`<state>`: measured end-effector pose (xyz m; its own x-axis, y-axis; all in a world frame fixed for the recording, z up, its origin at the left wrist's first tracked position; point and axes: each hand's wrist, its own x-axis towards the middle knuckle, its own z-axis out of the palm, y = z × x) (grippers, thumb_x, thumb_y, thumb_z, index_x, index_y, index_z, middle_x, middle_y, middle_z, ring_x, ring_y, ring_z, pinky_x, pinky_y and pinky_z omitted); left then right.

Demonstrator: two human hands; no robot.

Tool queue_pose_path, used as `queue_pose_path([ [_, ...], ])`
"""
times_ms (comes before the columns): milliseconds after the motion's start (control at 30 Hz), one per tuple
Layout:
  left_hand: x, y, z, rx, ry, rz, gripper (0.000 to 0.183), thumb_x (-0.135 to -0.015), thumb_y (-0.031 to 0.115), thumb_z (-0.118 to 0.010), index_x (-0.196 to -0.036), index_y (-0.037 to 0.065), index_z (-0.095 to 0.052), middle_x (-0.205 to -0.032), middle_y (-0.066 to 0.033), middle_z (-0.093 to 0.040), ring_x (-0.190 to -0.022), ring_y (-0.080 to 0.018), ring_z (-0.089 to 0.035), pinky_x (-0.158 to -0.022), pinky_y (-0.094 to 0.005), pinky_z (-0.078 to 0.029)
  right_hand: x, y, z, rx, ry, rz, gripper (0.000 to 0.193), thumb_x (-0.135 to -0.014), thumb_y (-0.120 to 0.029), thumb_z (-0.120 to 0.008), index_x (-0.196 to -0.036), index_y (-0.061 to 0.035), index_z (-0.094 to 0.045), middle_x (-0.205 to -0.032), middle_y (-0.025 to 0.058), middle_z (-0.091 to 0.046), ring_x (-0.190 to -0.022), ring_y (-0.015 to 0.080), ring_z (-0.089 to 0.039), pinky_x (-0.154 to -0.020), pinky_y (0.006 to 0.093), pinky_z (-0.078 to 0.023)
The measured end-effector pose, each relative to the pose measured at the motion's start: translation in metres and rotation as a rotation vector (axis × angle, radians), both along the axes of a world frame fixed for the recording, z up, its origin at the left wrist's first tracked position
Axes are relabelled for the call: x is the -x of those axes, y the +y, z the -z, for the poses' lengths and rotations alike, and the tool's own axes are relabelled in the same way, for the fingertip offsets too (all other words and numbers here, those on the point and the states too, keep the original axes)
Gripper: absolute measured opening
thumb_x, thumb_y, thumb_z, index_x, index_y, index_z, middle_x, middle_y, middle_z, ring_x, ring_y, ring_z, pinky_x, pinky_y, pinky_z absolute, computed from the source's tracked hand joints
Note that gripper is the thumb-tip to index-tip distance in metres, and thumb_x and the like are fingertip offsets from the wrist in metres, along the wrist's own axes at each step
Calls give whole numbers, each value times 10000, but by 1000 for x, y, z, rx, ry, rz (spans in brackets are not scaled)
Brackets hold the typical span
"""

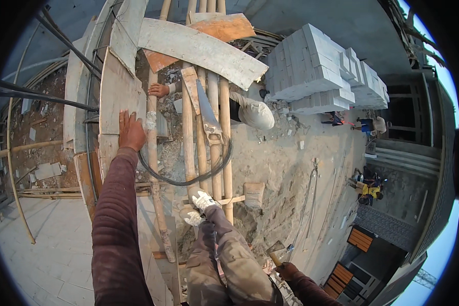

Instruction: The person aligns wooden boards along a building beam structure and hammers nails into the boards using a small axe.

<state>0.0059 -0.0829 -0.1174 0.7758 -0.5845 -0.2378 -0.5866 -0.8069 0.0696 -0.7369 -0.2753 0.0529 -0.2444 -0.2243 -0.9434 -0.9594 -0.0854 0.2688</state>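
My left hand (pixel 131 130) lies with fingers stretched out flat against an upright, weathered wooden board (pixel 118 92). My right hand (pixel 289 272), low at the right, is closed round the wooden handle of a hatchet (pixel 276 248) with a broad metal head. In front of my feet, a handsaw (pixel 209 115) rests across several bamboo poles (pixel 188 148). Beside its handle lies a loop of dark wire (pixel 186 182). A narrow wooden offcut (pixel 190 89) lies next to the saw blade. Neither the saw nor the wire is touched by my hands.
My gloved-looking white shoes (pixel 205 201) stand on the bamboo, high above the ground. Below, a person in a pale head cover (pixel 257 113) has a hand (pixel 158 90) on a pole. Loose boards (pixel 204 48) lie ahead; white blocks (pixel 316 66) are stacked to the right. Black rods (pixel 46 99) jut in at left.
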Motion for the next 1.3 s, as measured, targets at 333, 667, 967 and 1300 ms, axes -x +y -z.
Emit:
queue_pose_path([
  [333,4,-5,0,-49,-77,19,415,-881,282,-712,-1199,15,-706,-1444,-178,-549,-1486,-361,-320,-1275,-517,-92,10,22,23,168,-251,-47,268,-926,-271,-756,-1008,-27,-682,-758,65,-689,-620,148,-655,-570,325,-540],
  [667,6,-6,-4,-64,-90,8,372,-887,261,-708,-1157,6,-715,-1415,-174,-576,-1472,-349,-347,-1276,-511,-109,-240,-33,68,68,-627,231,215,-975,-190,-677,-1042,0,-601,-774,52,-655,-563,120,-608,-501,296,-508],
  [967,3,-6,10,115,-172,-58,323,-917,220,-630,-1145,8,-717,-1399,-171,-590,-1452,-347,-382,-1275,-458,-160,-529,18,196,-406,-1000,446,510,-1044,-341,-586,-1420,-19,-467,-809,76,-671,-525,141,-598,-464,294,-497],
  [1300,13,-20,-15,228,-111,-219,376,-943,265,-648,-1173,-28,-703,-1374,-190,-613,-1379,-360,-479,-1222,-481,-266,-632,66,232,-519,-1156,116,298,-1049,-238,-557,-1239,-8,-579,-759,79,-650,-535,142,-591,-528,311,-496],
])
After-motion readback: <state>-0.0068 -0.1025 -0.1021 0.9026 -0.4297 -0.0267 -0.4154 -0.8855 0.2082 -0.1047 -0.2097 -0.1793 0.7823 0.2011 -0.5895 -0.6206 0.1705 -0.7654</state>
